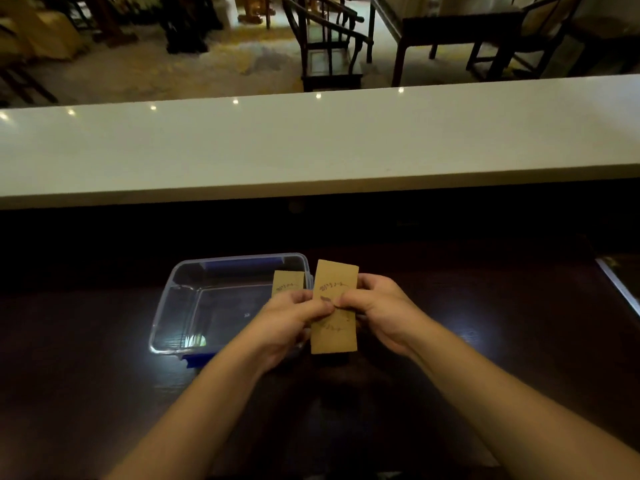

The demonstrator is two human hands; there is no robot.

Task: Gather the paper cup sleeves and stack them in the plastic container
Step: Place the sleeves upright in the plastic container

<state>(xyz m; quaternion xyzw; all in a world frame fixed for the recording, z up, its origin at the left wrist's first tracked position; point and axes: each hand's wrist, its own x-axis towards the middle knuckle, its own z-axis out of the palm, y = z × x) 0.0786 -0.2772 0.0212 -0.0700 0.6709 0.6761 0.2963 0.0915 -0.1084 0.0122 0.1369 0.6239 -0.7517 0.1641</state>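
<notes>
Head view shows me both hands meeting over the dark counter (104, 341), just right of the plastic container (180, 299). My left hand (294, 317) and right hand (377, 306) are each pinched on the front cup sleeve (334, 327), a flat brown card sleeve held upright with its long axis running away from me, thumbs nearly touching at its middle. A second sleeve (287, 284) peeks out behind the left fingers, over the container's right wall; I cannot tell whether the left hand is also holding it or whether it leans inside the tub. Neither hand is free or slack; both are closed on cardboard.

The container sits to the left of the held sleeve, its right wall just beside the left hand. It is clear with blue clips at the near and far ends, lid off, and its floor looks bare apart from glare. Its long side seems to run left to right, so it crosses the sleeve's long axis rather than matching it.

So I judge the coming move as short and leftward: carry the sleeve over the right wall and lay it flat. The left hand is the nearer one and already partly over the rim, so it suits the placing while the right lets go. The sleeve is light and floppy; dropped on edge it could tip against the wall instead of lying flat.
</notes>
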